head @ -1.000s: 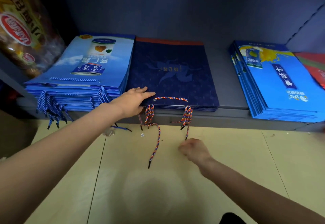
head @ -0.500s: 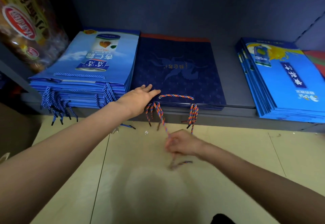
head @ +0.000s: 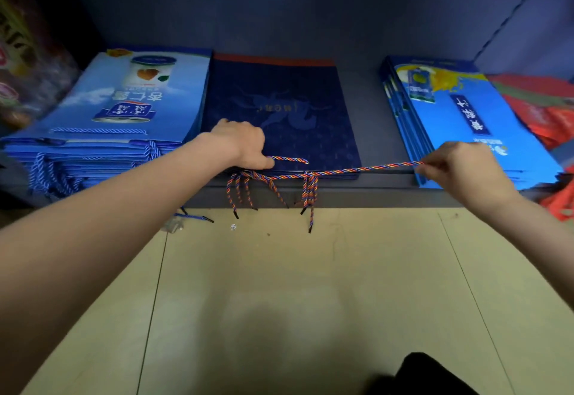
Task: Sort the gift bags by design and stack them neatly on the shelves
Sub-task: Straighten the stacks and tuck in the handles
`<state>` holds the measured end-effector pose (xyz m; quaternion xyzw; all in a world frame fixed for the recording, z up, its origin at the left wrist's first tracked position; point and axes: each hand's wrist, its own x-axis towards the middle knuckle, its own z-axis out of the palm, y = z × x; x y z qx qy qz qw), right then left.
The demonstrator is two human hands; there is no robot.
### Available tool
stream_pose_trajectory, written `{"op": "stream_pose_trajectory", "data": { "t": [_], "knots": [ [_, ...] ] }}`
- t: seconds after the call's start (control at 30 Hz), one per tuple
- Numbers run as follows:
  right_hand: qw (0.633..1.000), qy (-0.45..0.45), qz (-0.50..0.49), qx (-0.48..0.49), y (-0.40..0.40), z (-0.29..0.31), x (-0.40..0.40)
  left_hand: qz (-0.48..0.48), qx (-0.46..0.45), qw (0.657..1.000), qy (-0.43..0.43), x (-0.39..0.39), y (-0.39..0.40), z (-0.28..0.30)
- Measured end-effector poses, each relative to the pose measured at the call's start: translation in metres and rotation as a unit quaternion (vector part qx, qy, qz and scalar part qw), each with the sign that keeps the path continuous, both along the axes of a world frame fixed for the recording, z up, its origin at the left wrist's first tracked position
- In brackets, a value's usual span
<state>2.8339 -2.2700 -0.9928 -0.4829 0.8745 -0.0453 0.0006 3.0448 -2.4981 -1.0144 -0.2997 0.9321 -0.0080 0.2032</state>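
My left hand (head: 240,143) presses down on the navy bag stack (head: 279,115) at the shelf's (head: 369,109) front edge, while my right hand (head: 456,168) pinches its striped cord (head: 341,171) pulled taut rightward.

Three flat stacks of gift bags lie along the shelf's (head: 366,191) front edge. The light blue bags (head: 124,106) sit at the left end, touching the navy bags (head: 279,109) in the middle, whose striped cords (head: 341,172) hang over the edge. The bright blue bags (head: 466,121) lie apart, rightward.
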Motion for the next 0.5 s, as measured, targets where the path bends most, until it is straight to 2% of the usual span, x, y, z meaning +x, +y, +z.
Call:
{"op": "stream_pose_trajectory", "data": {
  "t": [0.1,0.23,0.33,0.4,0.5],
  "knots": [
    [0.998,0.041,0.017,-0.051,0.009,0.001,0.000,-0.024,-0.010,0.998,0.059,-0.010,0.004,-0.015],
    [0.995,0.062,0.003,-0.074,0.012,-0.009,0.005,-0.060,-0.007,0.997,0.039,-0.020,0.003,-0.031],
    [0.989,-0.015,0.088,-0.116,0.007,-0.026,0.016,-0.120,0.005,0.992,0.050,-0.023,-0.005,-0.026],
    [0.977,-0.101,0.140,-0.127,-0.002,-0.035,0.029,-0.126,0.004,0.990,0.068,-0.023,-0.011,-0.018],
    [0.953,-0.209,0.143,-0.164,-0.020,-0.046,0.056,-0.124,-0.009,0.986,0.109,-0.020,-0.019,-0.006]
  ]
}}
